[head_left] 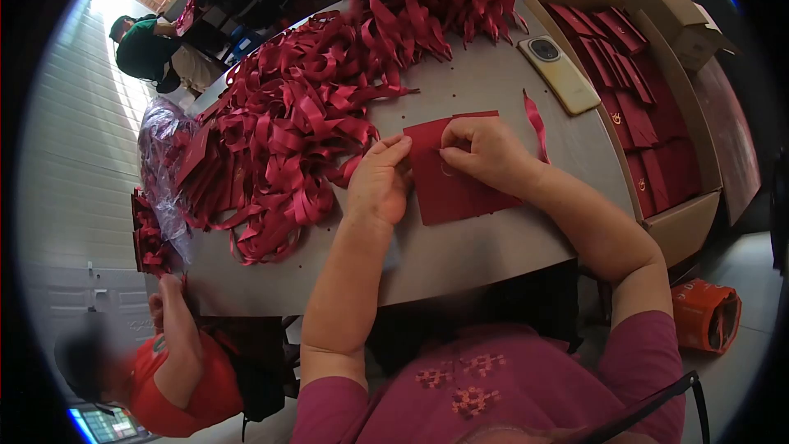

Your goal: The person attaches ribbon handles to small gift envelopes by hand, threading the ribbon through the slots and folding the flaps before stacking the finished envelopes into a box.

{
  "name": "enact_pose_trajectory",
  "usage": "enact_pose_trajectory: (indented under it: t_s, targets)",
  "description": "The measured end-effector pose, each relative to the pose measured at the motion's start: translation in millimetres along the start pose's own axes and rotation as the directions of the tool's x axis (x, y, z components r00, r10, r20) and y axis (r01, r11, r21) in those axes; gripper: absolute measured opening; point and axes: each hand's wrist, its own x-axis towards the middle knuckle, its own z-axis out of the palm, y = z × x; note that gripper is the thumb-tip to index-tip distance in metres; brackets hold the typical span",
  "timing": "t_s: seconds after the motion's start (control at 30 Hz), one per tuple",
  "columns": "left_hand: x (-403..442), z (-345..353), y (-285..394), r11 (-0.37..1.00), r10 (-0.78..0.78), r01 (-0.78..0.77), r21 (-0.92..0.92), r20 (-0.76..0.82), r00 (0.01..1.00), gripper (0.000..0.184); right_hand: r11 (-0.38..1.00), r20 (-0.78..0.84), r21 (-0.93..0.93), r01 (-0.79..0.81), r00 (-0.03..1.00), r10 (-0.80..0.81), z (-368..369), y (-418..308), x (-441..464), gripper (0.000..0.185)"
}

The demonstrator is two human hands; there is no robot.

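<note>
A flat red paper piece [468, 199] lies on the grey table in front of me, with a small pale emblem partly showing on it. At its left edge, my left hand [380, 179] is closed, its thumb and fingers gripping that edge. My right hand [491, 148] rests over its upper middle, thumb and forefinger pinched together beside the emblem. Whatever sits in that pinch is too small to make out. A short loose red ribbon [535, 125] lies near my right wrist. To the left spreads a large heap of red satin ribbons [288, 127].
A cardboard box [697, 218] of red paper pieces stands to the right, a phone [560, 74] beside it. Clear plastic wrap [162, 168] is at the table's left end. A co-worker in red [185, 382] sits left; another in green [148, 51] is farther off. An orange bag [694, 316] is low right.
</note>
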Motion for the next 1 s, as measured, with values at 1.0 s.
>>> enact_pose_trajectory:
  t_s: [1.0]
  targets:
    - [-24, 13, 10, 0.959, 0.278, -0.261, -0.108, 0.202, 0.939, 0.024, 0.906, -0.152, 0.224, 0.359, 0.931, -0.332, 12, 5, 2, 0.008]
